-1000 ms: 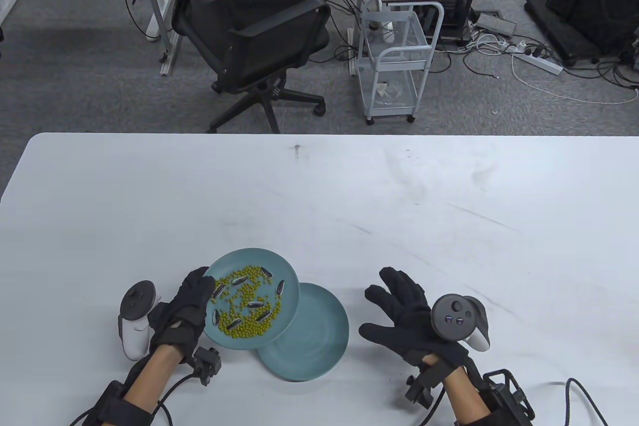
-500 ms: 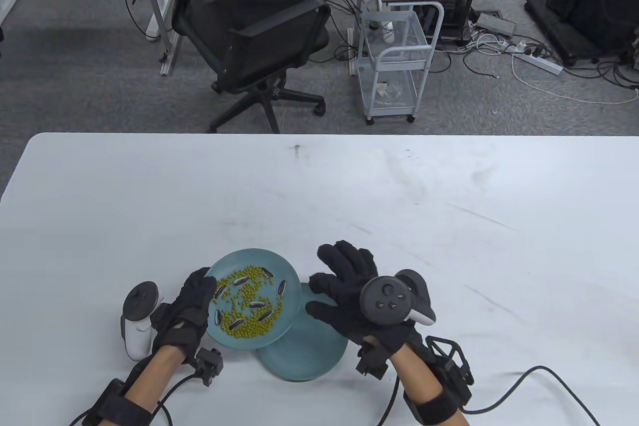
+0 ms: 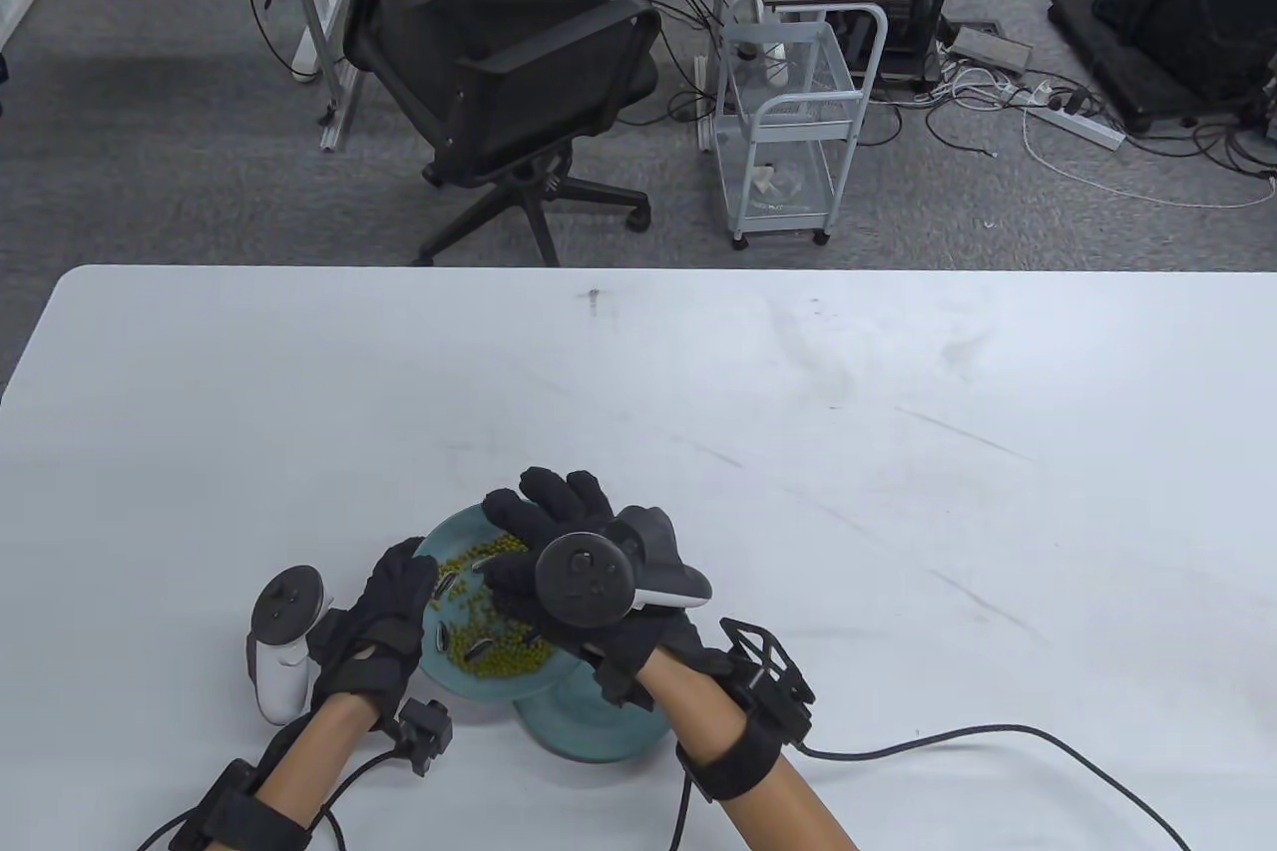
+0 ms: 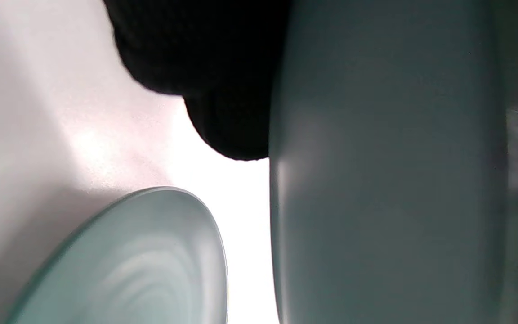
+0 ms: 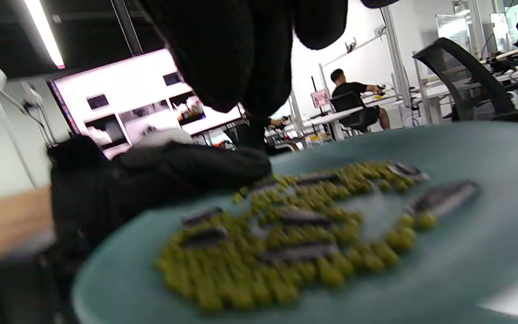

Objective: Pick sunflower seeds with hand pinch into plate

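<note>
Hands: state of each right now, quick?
Left hand: grips the rim of the upper plate, holding it above the lower plate.
Right hand: over the seeds, fingers spread, nothing pinched yet.

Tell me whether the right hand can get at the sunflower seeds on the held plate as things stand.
Probably yes. The right hand hangs directly over the upper plate, which the left hand holds at its rim. The sunflower seeds lie exposed among green beans, nothing covering them.

Teal plates [image 3: 454,681]; yellow-green beans [image 3: 499,656]; striped seeds [image 5: 443,198]; black gloves [image 3: 384,612].
</note>
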`<state>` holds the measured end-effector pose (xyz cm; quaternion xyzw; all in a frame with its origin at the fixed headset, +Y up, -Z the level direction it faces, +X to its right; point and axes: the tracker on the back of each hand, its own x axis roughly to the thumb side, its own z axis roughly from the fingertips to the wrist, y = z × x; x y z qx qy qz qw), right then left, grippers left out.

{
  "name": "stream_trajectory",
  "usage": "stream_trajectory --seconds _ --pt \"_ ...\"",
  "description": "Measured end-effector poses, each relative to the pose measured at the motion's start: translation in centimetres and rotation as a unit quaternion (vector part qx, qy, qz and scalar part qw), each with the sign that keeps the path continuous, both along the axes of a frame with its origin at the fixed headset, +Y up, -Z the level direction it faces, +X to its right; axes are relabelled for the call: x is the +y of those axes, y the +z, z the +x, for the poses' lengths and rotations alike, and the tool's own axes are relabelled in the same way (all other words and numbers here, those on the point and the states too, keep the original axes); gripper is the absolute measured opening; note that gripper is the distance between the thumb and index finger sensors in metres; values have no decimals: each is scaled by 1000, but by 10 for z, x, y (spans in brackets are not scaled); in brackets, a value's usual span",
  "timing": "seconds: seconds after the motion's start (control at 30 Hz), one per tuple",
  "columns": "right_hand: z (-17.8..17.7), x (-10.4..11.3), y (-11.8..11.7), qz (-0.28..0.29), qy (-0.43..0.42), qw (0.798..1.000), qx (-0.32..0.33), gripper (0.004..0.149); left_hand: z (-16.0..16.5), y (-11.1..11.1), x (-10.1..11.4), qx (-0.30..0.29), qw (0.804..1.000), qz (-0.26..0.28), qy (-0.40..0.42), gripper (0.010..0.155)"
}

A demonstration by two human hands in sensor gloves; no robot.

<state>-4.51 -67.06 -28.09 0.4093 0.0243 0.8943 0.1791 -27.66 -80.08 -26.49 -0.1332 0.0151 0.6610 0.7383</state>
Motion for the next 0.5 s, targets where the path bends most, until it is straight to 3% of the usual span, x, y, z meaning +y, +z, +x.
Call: stream_trajectory --seconds 0.2,0.5 --pt "3 -12 -4 -15 63 997 -31 47 6 1 -3 1 1000 -1 -12 48" --pt "-11 -30 -1 -45 125 991 -11 46 8 2 -4 0 1000 1 -3 48"
